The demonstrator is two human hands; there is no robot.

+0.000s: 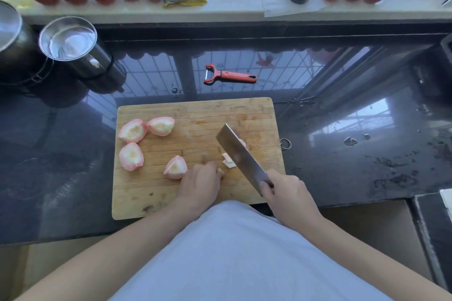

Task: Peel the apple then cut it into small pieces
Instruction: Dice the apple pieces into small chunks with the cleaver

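The apple was peeled. On the cutting board (195, 110), four big pieces (132, 131) waited. The right hand (286, 193) gripped the knife (241, 154); left hand (200, 184) fingers curled, holding one small piece (228, 161).

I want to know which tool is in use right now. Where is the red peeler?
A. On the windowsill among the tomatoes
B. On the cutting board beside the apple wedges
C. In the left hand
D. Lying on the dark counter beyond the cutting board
D: the red peeler lies untouched on the dark counter past the cutting board, while the right hand grips the cleaver.
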